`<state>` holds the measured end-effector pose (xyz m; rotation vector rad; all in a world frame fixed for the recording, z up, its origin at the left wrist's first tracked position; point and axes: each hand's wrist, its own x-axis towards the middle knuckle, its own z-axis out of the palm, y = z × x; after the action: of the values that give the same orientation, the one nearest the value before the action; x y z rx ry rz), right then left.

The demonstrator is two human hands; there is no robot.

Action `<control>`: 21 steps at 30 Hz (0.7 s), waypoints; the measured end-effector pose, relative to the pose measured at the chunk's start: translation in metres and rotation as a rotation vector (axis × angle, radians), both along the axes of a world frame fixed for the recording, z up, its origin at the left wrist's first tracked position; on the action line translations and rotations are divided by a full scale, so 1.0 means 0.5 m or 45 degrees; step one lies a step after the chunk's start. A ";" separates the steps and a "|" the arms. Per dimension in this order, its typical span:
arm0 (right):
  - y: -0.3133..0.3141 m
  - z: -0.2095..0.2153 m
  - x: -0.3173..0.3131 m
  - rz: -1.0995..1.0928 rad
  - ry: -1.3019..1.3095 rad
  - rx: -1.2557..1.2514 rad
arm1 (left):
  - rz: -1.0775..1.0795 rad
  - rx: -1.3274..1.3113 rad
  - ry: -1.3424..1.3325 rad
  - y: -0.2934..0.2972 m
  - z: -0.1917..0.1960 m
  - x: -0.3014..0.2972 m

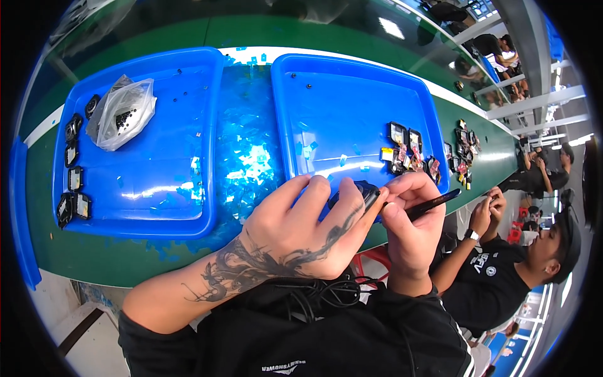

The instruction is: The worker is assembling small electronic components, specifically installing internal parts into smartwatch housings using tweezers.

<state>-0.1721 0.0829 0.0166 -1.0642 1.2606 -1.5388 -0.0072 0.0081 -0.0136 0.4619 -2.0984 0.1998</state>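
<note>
My left hand (308, 229) is closed around a small black device (364, 190) with a rounded casing, mostly hidden by my fingers. Right beside it, my right hand (411, 229) pinches a slim black tool (434, 203), perhaps tweezers or a pen. Its rear end sticks out to the right, and its working tip is hidden by my fingers. Fingertips of both hands meet at the device, over the near edge of the right blue tray (326, 147). Inside that tray, at its right side, lie several small opened black devices (397, 133) with yellow and red parts.
A second blue tray (144, 210) on the left holds a clear plastic bag (129, 119) of small black pieces and several black devices (75, 179). Blue film scraps (248, 157) cover the green bench between the trays. More devices (463, 144) lie farther right. A co-worker (496, 270) sits at my right.
</note>
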 end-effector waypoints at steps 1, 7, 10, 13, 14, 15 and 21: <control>0.001 -0.001 0.001 -0.005 -0.001 -0.001 | -0.005 -0.001 -0.001 0.000 -0.002 -0.001; 0.008 -0.002 0.000 -0.037 0.014 0.002 | -0.005 0.029 -0.020 0.002 -0.005 0.000; 0.008 -0.006 -0.006 -0.008 -0.001 0.006 | -0.021 0.050 -0.020 0.003 -0.007 -0.002; 0.003 -0.012 -0.011 0.011 0.066 -0.026 | -0.019 0.076 -0.037 0.004 -0.006 -0.002; 0.003 -0.013 -0.014 0.030 0.069 -0.029 | -0.027 0.053 -0.035 0.004 -0.006 -0.003; 0.005 -0.013 -0.015 0.052 0.069 -0.034 | -0.032 0.028 -0.035 0.005 -0.004 -0.002; 0.002 -0.010 -0.023 0.142 -0.049 0.040 | -0.028 -0.012 -0.121 0.013 0.005 -0.002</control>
<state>-0.1836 0.0841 0.0115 -1.0619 1.1758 -1.4439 -0.0081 0.0148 -0.0110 0.4307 -2.1932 0.2229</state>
